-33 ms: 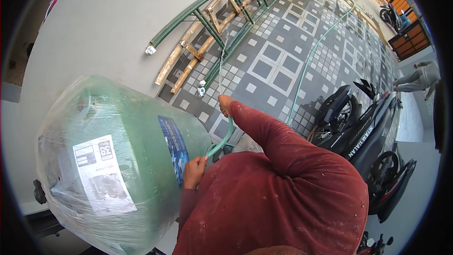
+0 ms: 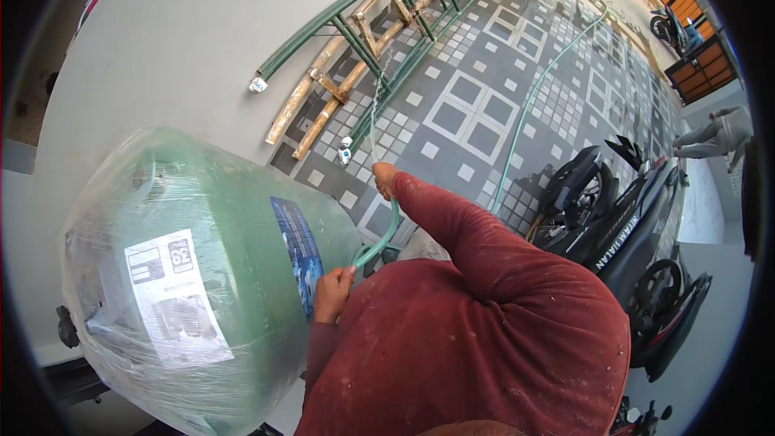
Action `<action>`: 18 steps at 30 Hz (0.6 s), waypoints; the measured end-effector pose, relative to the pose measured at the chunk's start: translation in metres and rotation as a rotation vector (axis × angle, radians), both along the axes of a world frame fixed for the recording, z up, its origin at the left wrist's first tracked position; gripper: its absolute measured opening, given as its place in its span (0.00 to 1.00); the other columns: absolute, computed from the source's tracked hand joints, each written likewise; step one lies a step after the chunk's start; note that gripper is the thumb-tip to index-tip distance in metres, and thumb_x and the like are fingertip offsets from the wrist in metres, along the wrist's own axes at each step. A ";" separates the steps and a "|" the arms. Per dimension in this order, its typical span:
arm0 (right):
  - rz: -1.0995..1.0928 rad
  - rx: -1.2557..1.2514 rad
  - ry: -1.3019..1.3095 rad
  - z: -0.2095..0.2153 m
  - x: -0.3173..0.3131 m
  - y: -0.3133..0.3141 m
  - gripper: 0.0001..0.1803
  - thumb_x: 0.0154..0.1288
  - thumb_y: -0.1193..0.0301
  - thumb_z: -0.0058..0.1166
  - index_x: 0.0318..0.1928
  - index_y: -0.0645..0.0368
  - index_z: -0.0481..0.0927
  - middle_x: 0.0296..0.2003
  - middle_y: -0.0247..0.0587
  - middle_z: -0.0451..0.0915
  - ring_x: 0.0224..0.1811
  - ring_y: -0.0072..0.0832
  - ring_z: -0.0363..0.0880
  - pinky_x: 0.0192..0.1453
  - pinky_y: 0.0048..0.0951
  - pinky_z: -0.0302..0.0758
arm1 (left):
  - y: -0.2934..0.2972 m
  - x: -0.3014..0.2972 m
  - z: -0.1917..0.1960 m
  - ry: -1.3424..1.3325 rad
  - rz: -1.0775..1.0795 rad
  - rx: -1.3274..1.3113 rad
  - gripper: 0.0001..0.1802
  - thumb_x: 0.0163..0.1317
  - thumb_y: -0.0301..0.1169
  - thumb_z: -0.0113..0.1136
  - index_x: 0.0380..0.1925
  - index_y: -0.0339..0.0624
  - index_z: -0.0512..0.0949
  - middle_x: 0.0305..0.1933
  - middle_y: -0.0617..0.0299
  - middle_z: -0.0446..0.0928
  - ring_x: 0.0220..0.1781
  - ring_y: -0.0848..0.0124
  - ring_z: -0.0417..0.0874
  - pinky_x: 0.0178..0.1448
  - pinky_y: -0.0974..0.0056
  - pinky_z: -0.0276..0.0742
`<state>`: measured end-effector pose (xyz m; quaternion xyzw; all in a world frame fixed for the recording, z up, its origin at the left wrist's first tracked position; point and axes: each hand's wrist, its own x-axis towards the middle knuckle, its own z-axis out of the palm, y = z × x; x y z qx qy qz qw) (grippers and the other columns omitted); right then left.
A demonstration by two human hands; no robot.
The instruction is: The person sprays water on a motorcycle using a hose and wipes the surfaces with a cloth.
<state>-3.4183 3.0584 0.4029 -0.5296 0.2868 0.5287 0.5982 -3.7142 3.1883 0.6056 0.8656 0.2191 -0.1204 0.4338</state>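
My right hand (image 2: pixel 385 180) is closed round the end of a green garden hose (image 2: pixel 388 236), with the arm stretched forward. From that end a thin stream of water (image 2: pixel 374 113) shoots out toward the ladder lying by the wall. Further down the same hose, my left hand (image 2: pixel 331 294) grips it close to my body. Beside the left hand stands a large green tank (image 2: pixel 242 218), wrapped in clear plastic film, with a white paper label (image 2: pixel 178 299) and a dark blue sticker (image 2: pixel 295 246).
Against the wall lean a green metal ladder (image 2: pixel 347 32) and wooden poles joined by crosspieces (image 2: pixel 329 85). The hose runs on over the wet tiled floor (image 2: pixel 428 149). Black motorcycles (image 2: pixel 613 226) are parked at the right, and a person (image 2: pixel 717 137) is beyond them.
The water stream has swung slightly to the left near the hose end. Both hands stay almost where they were.
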 end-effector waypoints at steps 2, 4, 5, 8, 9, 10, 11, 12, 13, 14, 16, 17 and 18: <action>0.031 0.098 -0.010 -0.023 0.003 0.001 0.19 0.61 0.51 0.46 0.19 0.45 0.64 0.13 0.24 0.59 0.11 0.19 0.55 0.16 0.26 0.49 | 0.001 0.001 0.003 0.006 -0.008 -0.001 0.27 0.68 0.50 0.57 0.25 0.34 0.80 0.18 0.51 0.75 0.21 0.63 0.75 0.29 0.56 0.68; -0.061 0.217 0.250 -0.050 0.008 0.002 0.20 0.60 0.50 0.47 0.18 0.45 0.63 0.13 0.23 0.59 0.11 0.18 0.54 0.15 0.26 0.49 | 0.001 0.000 0.006 0.084 -0.006 -0.007 0.27 0.68 0.50 0.57 0.26 0.34 0.80 0.18 0.50 0.75 0.21 0.62 0.76 0.29 0.56 0.68; -0.036 0.244 0.460 -0.064 0.009 0.005 0.21 0.60 0.48 0.49 0.19 0.45 0.65 0.12 0.23 0.60 0.10 0.18 0.56 0.15 0.25 0.49 | 0.001 -0.002 0.008 0.059 0.016 -0.004 0.27 0.68 0.50 0.57 0.26 0.34 0.80 0.18 0.50 0.75 0.21 0.62 0.76 0.29 0.56 0.68; 0.371 0.185 0.469 -0.097 0.007 0.017 0.24 0.58 0.41 0.53 0.22 0.45 0.69 0.12 0.23 0.63 0.10 0.16 0.59 0.13 0.24 0.51 | -0.003 -0.005 0.008 0.034 -0.046 -0.036 0.27 0.69 0.50 0.57 0.27 0.32 0.79 0.19 0.48 0.75 0.20 0.61 0.76 0.28 0.56 0.68; 0.319 0.177 0.447 -0.102 0.003 0.022 0.23 0.59 0.42 0.54 0.22 0.46 0.70 0.12 0.25 0.64 0.10 0.16 0.61 0.12 0.23 0.52 | -0.005 -0.009 0.008 0.051 -0.030 -0.037 0.27 0.69 0.50 0.57 0.27 0.32 0.79 0.19 0.48 0.75 0.20 0.61 0.76 0.28 0.56 0.68; 0.375 0.283 0.352 -0.105 -0.001 0.028 0.23 0.60 0.43 0.55 0.23 0.47 0.71 0.13 0.26 0.65 0.10 0.17 0.62 0.11 0.22 0.53 | -0.006 -0.008 0.007 0.041 -0.044 -0.051 0.27 0.69 0.49 0.57 0.26 0.32 0.79 0.19 0.48 0.76 0.20 0.61 0.75 0.28 0.56 0.68; 0.489 0.212 0.147 -0.103 -0.002 0.035 0.21 0.60 0.46 0.56 0.24 0.48 0.72 0.13 0.28 0.67 0.11 0.19 0.64 0.12 0.24 0.56 | -0.006 -0.005 0.004 0.005 -0.085 -0.064 0.27 0.69 0.49 0.57 0.26 0.32 0.79 0.19 0.47 0.76 0.19 0.60 0.74 0.28 0.57 0.68; 0.657 0.255 -0.188 -0.098 -0.004 0.041 0.19 0.61 0.49 0.56 0.24 0.49 0.74 0.14 0.30 0.69 0.11 0.21 0.65 0.13 0.26 0.58 | -0.007 -0.003 0.003 0.044 -0.077 -0.069 0.26 0.68 0.48 0.57 0.26 0.32 0.79 0.19 0.46 0.76 0.19 0.61 0.74 0.28 0.57 0.67; 0.780 0.169 -0.418 -0.090 -0.002 0.046 0.17 0.61 0.53 0.57 0.25 0.51 0.76 0.15 0.32 0.70 0.12 0.23 0.67 0.13 0.27 0.61 | -0.008 -0.001 0.001 0.040 -0.073 -0.078 0.26 0.68 0.47 0.57 0.26 0.31 0.79 0.19 0.46 0.75 0.19 0.61 0.73 0.27 0.57 0.67; 0.894 0.103 -0.673 -0.079 -0.003 0.050 0.15 0.61 0.56 0.57 0.25 0.52 0.78 0.15 0.35 0.72 0.12 0.24 0.68 0.14 0.29 0.63 | -0.010 0.000 -0.001 0.077 -0.046 -0.090 0.25 0.68 0.45 0.57 0.25 0.31 0.78 0.18 0.46 0.73 0.19 0.65 0.71 0.27 0.56 0.66; 1.183 -0.071 -1.091 -0.051 0.002 0.051 0.16 0.63 0.58 0.50 0.26 0.55 0.79 0.18 0.41 0.74 0.16 0.31 0.72 0.17 0.35 0.64 | -0.009 -0.001 -0.004 0.080 -0.081 0.012 0.25 0.68 0.43 0.56 0.24 0.29 0.75 0.16 0.48 0.70 0.19 0.68 0.68 0.27 0.55 0.64; 1.314 -0.156 -1.257 -0.037 0.005 0.047 0.17 0.65 0.60 0.46 0.27 0.57 0.79 0.19 0.43 0.75 0.18 0.35 0.74 0.18 0.39 0.65 | -0.008 -0.003 -0.006 -0.012 -0.081 -0.036 0.25 0.69 0.44 0.56 0.24 0.29 0.75 0.16 0.49 0.71 0.19 0.68 0.68 0.27 0.55 0.65; 1.385 -0.199 -1.299 -0.023 0.008 0.042 0.18 0.66 0.61 0.42 0.27 0.59 0.80 0.20 0.46 0.77 0.20 0.38 0.75 0.20 0.42 0.65 | -0.007 -0.005 -0.009 0.004 -0.056 -0.036 0.26 0.69 0.44 0.56 0.23 0.29 0.75 0.16 0.49 0.71 0.19 0.68 0.68 0.27 0.55 0.65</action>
